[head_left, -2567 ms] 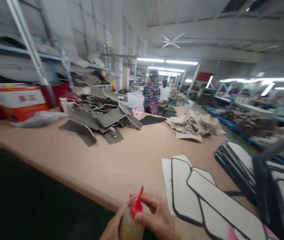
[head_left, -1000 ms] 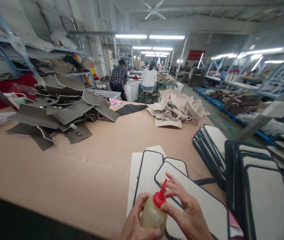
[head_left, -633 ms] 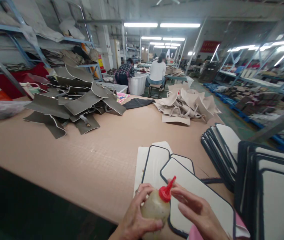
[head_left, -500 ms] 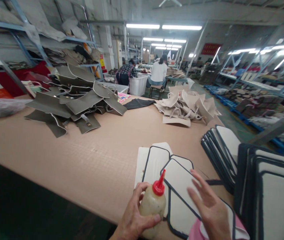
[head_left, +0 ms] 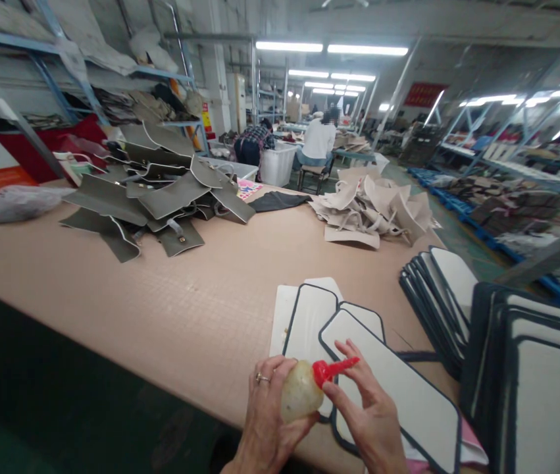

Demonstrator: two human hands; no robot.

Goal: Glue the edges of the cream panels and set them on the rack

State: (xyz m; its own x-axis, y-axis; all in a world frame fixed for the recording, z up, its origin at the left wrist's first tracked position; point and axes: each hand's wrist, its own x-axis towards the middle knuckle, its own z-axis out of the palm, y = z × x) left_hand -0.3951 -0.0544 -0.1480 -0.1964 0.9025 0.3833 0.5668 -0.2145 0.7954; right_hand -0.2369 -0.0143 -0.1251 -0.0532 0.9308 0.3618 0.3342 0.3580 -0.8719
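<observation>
A squeeze bottle (head_left: 301,391) with a pale, cloudy body and a red pointed nozzle (head_left: 335,368) lies tilted, its tip toward the right. My left hand (head_left: 268,408) is wrapped round the body; a ring shows on one finger. At the nozzle, my right hand (head_left: 368,401) has its thumb against the red cap and its fingers behind the tip. Below both hands lie several overlapping cream panels (head_left: 393,375) with dark edging. How firmly the right fingers press is partly hidden.
Dark-edged panels (head_left: 553,388) stand stacked at the right, with another leaning stack (head_left: 445,296) behind. Olive-grey pieces (head_left: 161,191) are heaped on the table (head_left: 201,309) at far left, beige pieces (head_left: 373,204) at far right. Two people sit or bend beyond the table.
The bottle has tipped from nearly upright to pointing right. My right hand has moved left from beside the bottle to its red nozzle.
</observation>
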